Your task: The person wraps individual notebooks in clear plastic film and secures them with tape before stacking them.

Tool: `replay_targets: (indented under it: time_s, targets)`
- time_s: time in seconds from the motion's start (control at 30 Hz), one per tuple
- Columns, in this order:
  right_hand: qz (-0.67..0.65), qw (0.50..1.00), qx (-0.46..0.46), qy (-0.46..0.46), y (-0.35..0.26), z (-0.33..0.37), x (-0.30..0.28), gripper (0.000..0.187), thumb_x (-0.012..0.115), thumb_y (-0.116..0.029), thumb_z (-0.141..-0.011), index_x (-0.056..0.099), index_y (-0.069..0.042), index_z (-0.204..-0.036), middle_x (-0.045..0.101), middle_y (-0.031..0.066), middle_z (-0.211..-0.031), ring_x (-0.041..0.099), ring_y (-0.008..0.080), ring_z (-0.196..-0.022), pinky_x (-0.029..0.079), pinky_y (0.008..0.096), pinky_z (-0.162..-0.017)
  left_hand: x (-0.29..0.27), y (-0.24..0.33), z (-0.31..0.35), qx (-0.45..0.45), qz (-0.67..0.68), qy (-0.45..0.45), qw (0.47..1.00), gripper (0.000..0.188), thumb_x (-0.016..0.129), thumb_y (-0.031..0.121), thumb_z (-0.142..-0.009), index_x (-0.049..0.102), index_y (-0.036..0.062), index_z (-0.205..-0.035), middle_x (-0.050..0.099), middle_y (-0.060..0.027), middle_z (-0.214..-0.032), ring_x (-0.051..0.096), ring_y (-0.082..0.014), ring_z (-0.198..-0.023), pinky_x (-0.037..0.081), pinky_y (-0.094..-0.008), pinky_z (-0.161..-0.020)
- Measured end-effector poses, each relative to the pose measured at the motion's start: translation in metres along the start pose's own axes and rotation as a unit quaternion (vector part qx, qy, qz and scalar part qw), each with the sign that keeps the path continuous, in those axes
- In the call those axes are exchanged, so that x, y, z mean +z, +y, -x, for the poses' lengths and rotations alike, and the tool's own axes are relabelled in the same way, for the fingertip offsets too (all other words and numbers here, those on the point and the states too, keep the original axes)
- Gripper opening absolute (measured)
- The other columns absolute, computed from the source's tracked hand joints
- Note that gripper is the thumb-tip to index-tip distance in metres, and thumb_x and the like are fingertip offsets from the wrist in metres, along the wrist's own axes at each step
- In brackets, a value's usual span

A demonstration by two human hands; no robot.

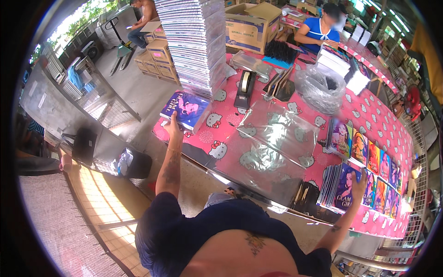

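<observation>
At the left end of the table, my left hand (175, 127) grips a bagged spiral notebook (186, 109) with a purple cover. Its thumb lies on the cover, and the other fingers are mostly hidden beneath. The notebook is in front of a tall stack of bagged spiral notebooks (196, 51). Far to the right, my right hand (358, 185) is closed on the right edge of a spiral notebook (345, 187), the front one of a leaning row. Clear plastic bags (272, 138) lie flat on the table between my hands.
More colourful notebooks (373, 154) stand in rows at the right. A black tape dispenser (245, 90), a bundle of clear plastic (320, 87) and an open carton (254, 27) are farther back on the pink tablecloth (214, 120). A person in blue (318, 32) sits across the table.
</observation>
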State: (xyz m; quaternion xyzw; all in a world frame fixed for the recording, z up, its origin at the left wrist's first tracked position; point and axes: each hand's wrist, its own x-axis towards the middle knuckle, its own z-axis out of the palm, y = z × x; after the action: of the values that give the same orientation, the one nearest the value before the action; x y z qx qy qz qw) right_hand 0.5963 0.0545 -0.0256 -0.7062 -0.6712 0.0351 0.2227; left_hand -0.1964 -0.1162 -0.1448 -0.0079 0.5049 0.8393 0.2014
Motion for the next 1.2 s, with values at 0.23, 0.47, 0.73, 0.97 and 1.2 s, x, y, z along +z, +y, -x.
replay_targets:
  time_s: [0.23, 0.47, 0.73, 0.97, 1.2]
  targets:
    - [-0.307, 0.922, 0.133, -0.195, 0.080, 0.024, -0.004, 0.074, 0.063, -0.052, -0.091, 0.047, 0.003, -0.138, 0.057, 0.0159, -0.130, 0.055, 0.0245, -0.118, 0.042, 0.0348, -0.101, 0.013, 0.003, -0.074, 0.013, -0.686, 0.118, 0.718, 0.077, 0.047, 0.065, -0.088, 0.065, -0.0011, -0.122, 0.059, -0.0266, -0.129, 0.055, -0.0413, -0.120, 0.036, -0.0505, -0.103]
    - [-0.388, 0.868, 0.211, -0.226, 0.105, 0.023, 0.001, 0.055, 0.072, -0.037, -0.089, 0.058, 0.000, -0.126, 0.067, 0.0054, -0.107, 0.063, 0.0150, -0.090, 0.051, 0.0289, -0.079, 0.138, -0.061, 0.079, 0.146, -0.715, 0.029, 0.683, 0.060, 0.063, 0.038, -0.086, 0.051, 0.0006, -0.131, 0.061, -0.0180, -0.114, 0.062, -0.0298, -0.101, 0.051, -0.0383, -0.080]
    - [-0.427, 0.850, 0.184, -0.246, 0.063, 0.015, -0.035, 0.054, 0.077, -0.028, -0.084, 0.058, -0.001, -0.127, 0.066, 0.0066, -0.112, 0.065, 0.0160, -0.093, 0.052, 0.0297, -0.082, 0.227, -0.173, 0.476, -0.314, -0.283, -0.733, 0.532, 0.054, 0.069, 0.032, -0.086, 0.051, 0.0027, -0.128, 0.062, -0.0120, -0.106, 0.061, -0.0243, -0.088, 0.050, -0.0344, -0.074]
    - [-0.517, 0.807, 0.195, -0.207, -0.008, 0.026, -0.056, 0.075, 0.078, -0.019, -0.076, 0.041, -0.001, -0.139, 0.060, 0.0150, -0.116, 0.065, 0.0224, -0.094, 0.056, 0.0354, -0.078, 0.208, -0.159, 0.485, -0.262, -0.229, -0.772, 0.533, 0.057, 0.064, 0.026, -0.089, 0.042, 0.0056, -0.138, 0.064, -0.0134, -0.116, 0.061, -0.0209, -0.105, 0.049, -0.0353, -0.083]
    - [-0.558, 0.751, 0.156, -0.317, -0.061, 0.034, -0.035, 0.059, 0.075, -0.031, -0.079, 0.057, -0.002, -0.127, 0.065, 0.0081, -0.114, 0.064, 0.0200, -0.100, 0.049, 0.0336, -0.093, 0.190, -0.069, 0.403, 0.589, -0.164, -0.673, 0.417, 0.085, 0.068, 0.007, -0.075, 0.031, 0.0185, -0.151, 0.028, -0.0201, -0.155, 0.028, -0.0385, -0.143, 0.024, -0.0590, -0.112]
